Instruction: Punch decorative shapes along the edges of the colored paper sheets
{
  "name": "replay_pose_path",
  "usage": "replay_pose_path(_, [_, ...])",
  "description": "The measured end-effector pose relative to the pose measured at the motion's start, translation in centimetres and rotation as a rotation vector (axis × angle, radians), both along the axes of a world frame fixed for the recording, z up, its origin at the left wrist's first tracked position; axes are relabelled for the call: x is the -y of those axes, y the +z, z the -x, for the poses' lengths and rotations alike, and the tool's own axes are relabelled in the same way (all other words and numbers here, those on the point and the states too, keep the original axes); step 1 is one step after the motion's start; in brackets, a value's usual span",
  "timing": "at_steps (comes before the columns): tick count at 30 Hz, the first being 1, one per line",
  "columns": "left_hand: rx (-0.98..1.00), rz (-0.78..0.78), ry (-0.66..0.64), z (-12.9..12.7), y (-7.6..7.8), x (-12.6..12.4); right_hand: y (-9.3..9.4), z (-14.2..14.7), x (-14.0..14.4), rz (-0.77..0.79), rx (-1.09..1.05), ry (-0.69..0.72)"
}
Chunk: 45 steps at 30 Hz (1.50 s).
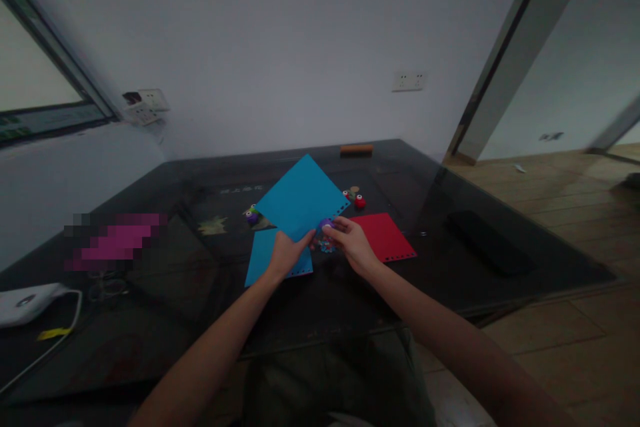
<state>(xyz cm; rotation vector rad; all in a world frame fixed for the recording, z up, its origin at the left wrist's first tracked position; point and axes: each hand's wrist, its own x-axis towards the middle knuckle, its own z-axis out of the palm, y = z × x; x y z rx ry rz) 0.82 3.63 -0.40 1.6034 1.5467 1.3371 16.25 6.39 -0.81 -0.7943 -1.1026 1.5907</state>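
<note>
Blue square paper sheet (303,193) is pinched by left hand (289,253) above glossy black table (437,220); right hand (357,248) pinches small round purple object (326,223) at the sheet's partly holed edge, remainder hidden; flat red paper sheet (384,237) already has holed edge

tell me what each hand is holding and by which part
Left hand: raised blue paper, by its near corner. Right hand: purple thing, apparently by its right side.

2 blue sheets (303,197) — 1 red sheet (384,237)
</note>
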Motion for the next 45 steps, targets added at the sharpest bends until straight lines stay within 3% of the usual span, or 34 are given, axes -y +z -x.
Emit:
replay_pose_path(23, [0.035,0.033,-0.038,-0.2,0.6,0.2,-0.5,0.2,-0.4,-0.028,-0.057,0.011])
replay_pose_path(45, [0.019,0.02,-0.061,0.2,-0.4,-0.2,-0.4,0.2,-0.3,-0.025,-0.04,-0.002])
